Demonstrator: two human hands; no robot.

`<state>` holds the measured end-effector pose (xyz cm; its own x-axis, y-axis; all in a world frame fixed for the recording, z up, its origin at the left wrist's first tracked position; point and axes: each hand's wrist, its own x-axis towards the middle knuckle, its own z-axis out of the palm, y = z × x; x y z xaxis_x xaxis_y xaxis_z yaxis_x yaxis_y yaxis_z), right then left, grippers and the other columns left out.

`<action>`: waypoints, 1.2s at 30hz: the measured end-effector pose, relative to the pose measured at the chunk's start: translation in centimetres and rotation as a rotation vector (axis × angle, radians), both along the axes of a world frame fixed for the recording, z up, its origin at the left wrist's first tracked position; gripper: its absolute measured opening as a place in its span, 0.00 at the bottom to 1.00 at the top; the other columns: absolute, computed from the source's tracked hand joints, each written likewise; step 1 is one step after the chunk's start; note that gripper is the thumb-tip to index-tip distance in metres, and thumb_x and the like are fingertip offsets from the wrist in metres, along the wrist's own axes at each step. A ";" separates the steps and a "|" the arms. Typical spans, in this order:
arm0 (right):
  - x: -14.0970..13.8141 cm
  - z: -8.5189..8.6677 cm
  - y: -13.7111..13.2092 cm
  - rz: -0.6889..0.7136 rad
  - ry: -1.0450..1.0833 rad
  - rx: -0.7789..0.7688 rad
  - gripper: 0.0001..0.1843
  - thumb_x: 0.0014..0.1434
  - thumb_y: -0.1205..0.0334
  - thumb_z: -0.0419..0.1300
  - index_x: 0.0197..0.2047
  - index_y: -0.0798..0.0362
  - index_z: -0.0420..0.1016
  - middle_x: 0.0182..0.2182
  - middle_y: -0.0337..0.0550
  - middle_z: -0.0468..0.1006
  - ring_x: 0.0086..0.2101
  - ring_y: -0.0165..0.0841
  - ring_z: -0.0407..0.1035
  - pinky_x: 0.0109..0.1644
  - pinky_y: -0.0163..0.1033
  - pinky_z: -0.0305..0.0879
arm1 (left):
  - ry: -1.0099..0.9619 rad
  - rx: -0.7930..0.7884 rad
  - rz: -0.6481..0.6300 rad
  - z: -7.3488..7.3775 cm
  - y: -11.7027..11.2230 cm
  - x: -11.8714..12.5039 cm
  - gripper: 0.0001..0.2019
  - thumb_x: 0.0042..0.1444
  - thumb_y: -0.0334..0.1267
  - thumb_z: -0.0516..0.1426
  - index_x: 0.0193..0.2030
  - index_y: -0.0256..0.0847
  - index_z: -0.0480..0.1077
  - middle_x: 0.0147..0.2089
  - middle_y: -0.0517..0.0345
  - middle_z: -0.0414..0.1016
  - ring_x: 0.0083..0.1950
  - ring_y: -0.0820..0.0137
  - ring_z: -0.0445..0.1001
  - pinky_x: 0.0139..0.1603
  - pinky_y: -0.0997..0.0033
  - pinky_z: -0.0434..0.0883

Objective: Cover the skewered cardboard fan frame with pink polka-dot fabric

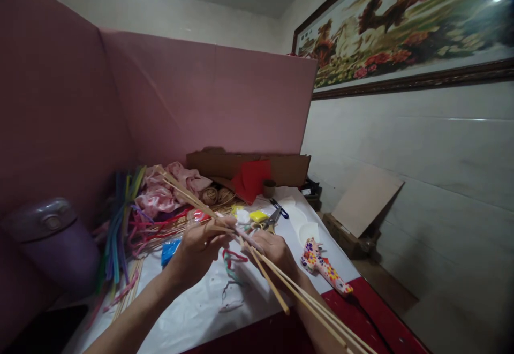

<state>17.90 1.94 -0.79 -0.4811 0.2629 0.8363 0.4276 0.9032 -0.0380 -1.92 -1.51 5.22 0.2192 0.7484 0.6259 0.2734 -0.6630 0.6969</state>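
L hand, fingers curled tight, pinches bamboo sticks approx. mid-length; their long axis runs diag., far L to near R, above worktop. R hand, also curled, grips them just beside, nearer lower-R ends.

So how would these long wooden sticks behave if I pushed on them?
The wooden sticks look long and thin, so they'd probably flex a little before snapping. Being so slender, they're likely light. Their near ends fan apart, so they may splay.
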 end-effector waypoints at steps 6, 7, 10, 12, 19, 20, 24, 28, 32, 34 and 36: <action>-0.3 -0.4 -0.2 -0.050 -0.002 0.017 0.07 0.60 0.64 0.53 0.35 0.56 0.71 0.26 0.44 0.74 0.28 0.32 0.69 0.31 0.36 0.65 | 0.072 0.147 0.071 -0.3 0.1 0.0 0.08 0.53 0.31 0.56 0.33 0.43 0.76 0.28 0.57 0.78 0.16 0.78 0.67 0.18 0.78 0.66; -0.4 -0.5 -0.1 -0.062 0.018 0.018 0.07 0.60 0.63 0.54 0.34 0.55 0.71 0.26 0.44 0.74 0.28 0.32 0.69 0.31 0.36 0.66 | 0.072 0.160 0.077 -0.5 0.1 -0.1 0.07 0.53 0.31 0.56 0.31 0.43 0.76 0.29 0.56 0.78 0.17 0.77 0.68 0.19 0.77 0.66; -0.4 -0.8 0.0 -0.147 0.155 0.029 0.11 0.59 0.57 0.54 0.38 0.55 0.72 0.30 0.47 0.74 0.31 0.34 0.70 0.32 0.37 0.67 | 0.001 0.094 0.121 -0.9 0.1 -0.1 0.06 0.51 0.34 0.58 0.34 0.44 0.76 0.27 0.57 0.78 0.18 0.75 0.70 0.20 0.76 0.67; -0.4 -0.6 -0.1 -0.171 0.277 0.036 0.16 0.58 0.54 0.55 0.45 0.55 0.72 0.36 0.50 0.73 0.35 0.35 0.70 0.33 0.38 0.68 | -0.071 0.020 0.144 -1.3 0.0 0.2 0.06 0.50 0.35 0.59 0.36 0.44 0.75 0.24 0.60 0.76 0.19 0.74 0.71 0.20 0.77 0.67; -0.9 1.2 -1.4 0.116 0.405 0.003 0.17 0.53 0.55 0.62 0.47 0.45 0.72 0.37 0.44 0.77 0.37 0.38 0.70 0.43 0.49 0.66 | -0.191 -0.190 0.008 -2.7 -0.6 1.6 0.07 0.52 0.39 0.58 0.37 0.39 0.74 0.25 0.58 0.75 0.21 0.72 0.72 0.21 0.75 0.70; -1.0 1.3 -1.5 0.134 0.420 -0.022 0.16 0.53 0.56 0.62 0.47 0.45 0.73 0.36 0.43 0.78 0.36 0.37 0.70 0.44 0.49 0.66 | -0.190 -0.192 0.014 -2.7 -0.7 1.7 0.07 0.52 0.38 0.58 0.37 0.40 0.73 0.24 0.58 0.75 0.21 0.72 0.73 0.21 0.75 0.70; -1.4 1.3 -1.5 0.176 0.469 -0.079 0.13 0.54 0.59 0.63 0.44 0.45 0.75 0.35 0.41 0.79 0.35 0.36 0.71 0.44 0.48 0.65 | -0.180 -0.163 0.047 -2.8 -1.0 1.8 0.05 0.52 0.37 0.58 0.35 0.41 0.73 0.25 0.59 0.75 0.21 0.71 0.73 0.22 0.75 0.70; -1.2 1.2 -1.4 0.198 0.493 -0.115 0.12 0.53 0.58 0.63 0.43 0.45 0.76 0.35 0.41 0.79 0.35 0.36 0.70 0.43 0.48 0.65 | -0.218 -0.158 0.048 -2.6 -1.1 2.1 0.05 0.53 0.36 0.57 0.35 0.41 0.74 0.23 0.60 0.74 0.20 0.72 0.72 0.21 0.76 0.70; -1.0 1.3 -1.6 0.179 0.489 -0.165 0.11 0.53 0.57 0.62 0.41 0.45 0.77 0.34 0.42 0.80 0.35 0.37 0.69 0.42 0.48 0.65 | -0.275 -0.172 0.044 -2.4 -1.2 2.6 0.04 0.51 0.35 0.58 0.33 0.40 0.74 0.23 0.59 0.75 0.20 0.73 0.72 0.20 0.76 0.70; -0.9 1.3 -1.6 0.176 0.490 -0.175 0.11 0.53 0.56 0.63 0.41 0.45 0.77 0.34 0.42 0.80 0.35 0.37 0.69 0.42 0.48 0.65 | -0.296 -0.179 0.032 -2.5 -1.3 2.8 0.05 0.51 0.35 0.59 0.34 0.40 0.74 0.24 0.59 0.75 0.20 0.73 0.72 0.21 0.76 0.70; -0.8 1.3 -1.6 0.175 0.490 -0.186 0.11 0.53 0.54 0.62 0.41 0.45 0.77 0.34 0.41 0.80 0.35 0.37 0.69 0.42 0.48 0.65 | -0.312 -0.196 0.013 -2.7 -1.3 2.9 0.04 0.51 0.34 0.59 0.35 0.40 0.74 0.26 0.60 0.75 0.21 0.73 0.73 0.21 0.75 0.71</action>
<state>17.15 0.31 0.50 -0.0968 0.3789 0.9204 0.1641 0.9181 -0.3607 0.96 -2.79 2.49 0.0300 0.8621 0.5059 0.0355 -0.5067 0.8614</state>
